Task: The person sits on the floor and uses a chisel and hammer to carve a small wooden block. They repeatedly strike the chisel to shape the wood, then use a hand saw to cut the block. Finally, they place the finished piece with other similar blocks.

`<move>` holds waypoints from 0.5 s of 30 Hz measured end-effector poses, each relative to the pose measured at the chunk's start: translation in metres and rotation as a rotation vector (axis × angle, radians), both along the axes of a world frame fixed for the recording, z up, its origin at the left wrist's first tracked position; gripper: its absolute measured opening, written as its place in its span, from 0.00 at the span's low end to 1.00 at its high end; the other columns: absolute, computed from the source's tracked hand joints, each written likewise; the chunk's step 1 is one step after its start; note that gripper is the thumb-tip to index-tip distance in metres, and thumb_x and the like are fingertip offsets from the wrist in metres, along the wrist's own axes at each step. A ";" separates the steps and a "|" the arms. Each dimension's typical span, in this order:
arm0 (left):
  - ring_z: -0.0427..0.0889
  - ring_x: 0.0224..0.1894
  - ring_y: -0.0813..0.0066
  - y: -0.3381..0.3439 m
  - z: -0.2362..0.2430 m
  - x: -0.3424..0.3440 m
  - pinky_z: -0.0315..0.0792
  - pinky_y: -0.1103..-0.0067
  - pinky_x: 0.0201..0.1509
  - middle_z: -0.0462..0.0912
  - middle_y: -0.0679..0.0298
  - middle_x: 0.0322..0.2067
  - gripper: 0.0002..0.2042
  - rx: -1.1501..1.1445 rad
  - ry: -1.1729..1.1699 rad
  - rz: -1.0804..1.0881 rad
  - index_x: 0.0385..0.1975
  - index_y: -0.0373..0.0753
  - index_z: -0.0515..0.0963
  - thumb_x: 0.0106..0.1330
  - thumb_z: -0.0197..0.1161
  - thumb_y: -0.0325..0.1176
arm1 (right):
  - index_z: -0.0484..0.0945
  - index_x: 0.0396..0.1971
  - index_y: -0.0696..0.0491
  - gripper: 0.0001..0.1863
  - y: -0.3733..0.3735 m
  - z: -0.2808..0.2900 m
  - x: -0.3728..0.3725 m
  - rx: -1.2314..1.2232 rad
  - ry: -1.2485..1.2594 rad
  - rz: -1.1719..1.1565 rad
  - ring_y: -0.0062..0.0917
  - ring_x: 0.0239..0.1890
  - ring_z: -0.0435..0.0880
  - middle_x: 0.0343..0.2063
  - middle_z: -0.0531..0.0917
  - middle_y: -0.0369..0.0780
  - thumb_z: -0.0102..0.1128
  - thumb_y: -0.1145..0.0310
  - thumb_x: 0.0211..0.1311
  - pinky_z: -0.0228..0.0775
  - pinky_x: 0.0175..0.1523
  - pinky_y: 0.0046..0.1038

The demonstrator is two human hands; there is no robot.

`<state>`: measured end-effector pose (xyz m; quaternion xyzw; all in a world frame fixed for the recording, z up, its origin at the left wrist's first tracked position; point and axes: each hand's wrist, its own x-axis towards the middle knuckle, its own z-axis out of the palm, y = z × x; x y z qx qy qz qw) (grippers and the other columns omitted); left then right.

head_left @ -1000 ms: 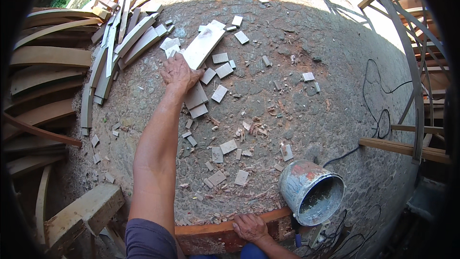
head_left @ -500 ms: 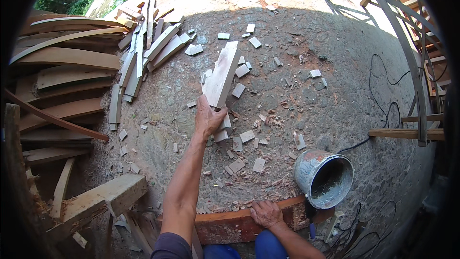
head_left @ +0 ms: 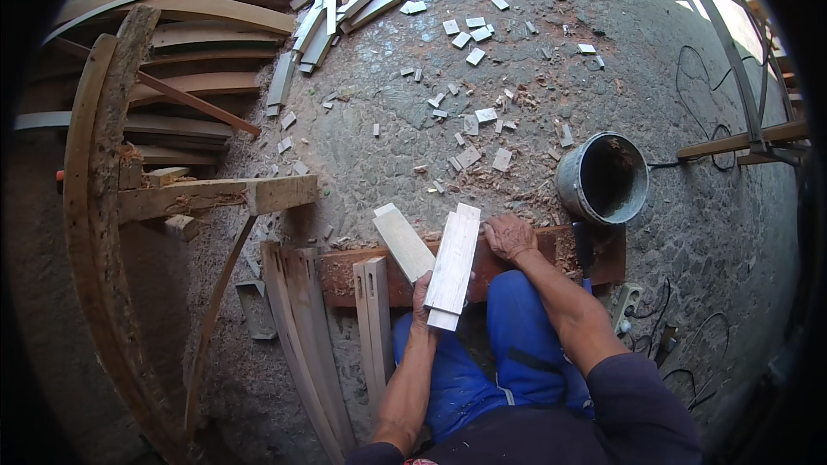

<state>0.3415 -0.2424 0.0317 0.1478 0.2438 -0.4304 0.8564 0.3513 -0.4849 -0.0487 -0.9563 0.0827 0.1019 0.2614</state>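
My left hand [head_left: 424, 293] is closed around light wooden boards held above my lap: a stack of short pieces [head_left: 452, 263] with a paler top, and a yellowish board [head_left: 401, 241] angled out to the left. My right hand [head_left: 508, 232] rests on the reddish wooden plank [head_left: 603, 254] in front of my knees, fingers slightly bent and apart, close to the held stack's right side. Long pale slotted pieces [head_left: 301, 310] lean against that plank to the left of my blue-clad legs.
A dirty bucket [head_left: 600, 181] stands right of centre, with cables and a power strip [head_left: 627, 306] below. A rough wooden frame [head_left: 207, 198] and piled curved timbers [head_left: 198, 34] occupy the left. Offcuts [head_left: 504, 158] litter the ground; more frames [head_left: 736, 60] stand right.
My left hand has lifted boards from the ground and drawn them back toward my lap. My right hand still rests on the plank. The view has tilted toward my legs.
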 end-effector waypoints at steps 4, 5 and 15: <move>0.89 0.40 0.56 0.040 0.004 -0.064 0.86 0.65 0.43 0.84 0.42 0.49 0.31 0.248 -0.013 -0.068 0.63 0.27 0.70 0.68 0.61 0.47 | 0.74 0.62 0.53 0.25 0.003 0.024 -0.004 0.106 0.006 -0.090 0.45 0.59 0.78 0.56 0.80 0.48 0.52 0.56 0.70 0.70 0.64 0.44; 0.89 0.39 0.58 0.045 0.005 -0.075 0.85 0.66 0.44 0.85 0.45 0.46 0.29 0.412 0.069 -0.083 0.60 0.27 0.72 0.67 0.64 0.44 | 0.71 0.64 0.54 0.27 0.008 0.035 -0.011 0.134 -0.057 -0.087 0.46 0.59 0.77 0.57 0.79 0.50 0.52 0.57 0.70 0.69 0.65 0.45; 0.81 0.41 0.70 0.022 0.072 -0.077 0.76 0.73 0.45 0.82 0.57 0.39 0.23 1.120 -0.812 -0.449 0.51 0.31 0.76 0.53 0.65 0.28 | 0.60 0.73 0.59 0.53 0.109 0.129 -0.062 0.799 0.068 -0.014 0.43 0.61 0.80 0.58 0.81 0.51 0.66 0.37 0.58 0.69 0.66 0.39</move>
